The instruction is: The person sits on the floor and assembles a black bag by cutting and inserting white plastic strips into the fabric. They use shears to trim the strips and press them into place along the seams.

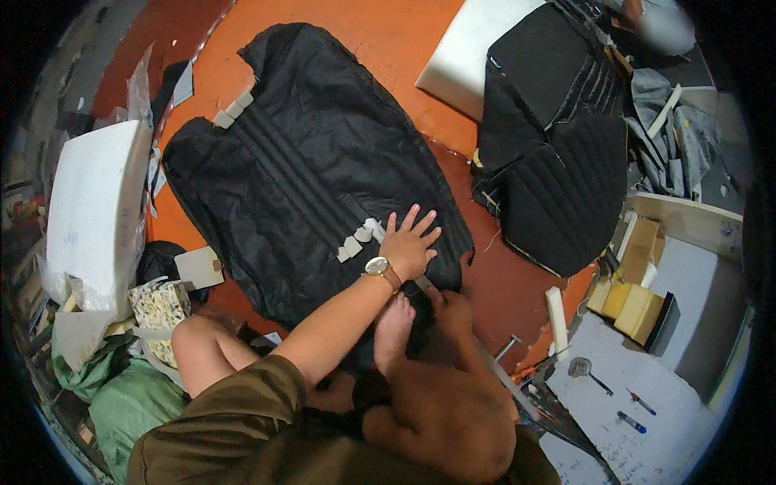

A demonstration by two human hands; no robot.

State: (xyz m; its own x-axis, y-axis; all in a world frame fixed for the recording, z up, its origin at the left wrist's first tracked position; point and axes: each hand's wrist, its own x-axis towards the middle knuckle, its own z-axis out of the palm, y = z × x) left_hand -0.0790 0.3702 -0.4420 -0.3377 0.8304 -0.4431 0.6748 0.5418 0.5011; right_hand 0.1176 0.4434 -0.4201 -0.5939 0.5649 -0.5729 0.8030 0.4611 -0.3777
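left hand (406, 252) fingers spread, palm down on black cover (307, 145) | right hand (453, 311) grasping grey strip (423, 283) | pale blocks (352, 245) just left of left hand | advice: hold cover taut, strip straight

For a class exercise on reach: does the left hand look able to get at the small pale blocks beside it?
Probably yes: the pale blocks lie uncovered on the black fabric, just left of the left hand, though that hand would likely have to lift first.

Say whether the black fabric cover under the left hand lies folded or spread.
Spread: the black fabric cover lies wide across the orange surface.
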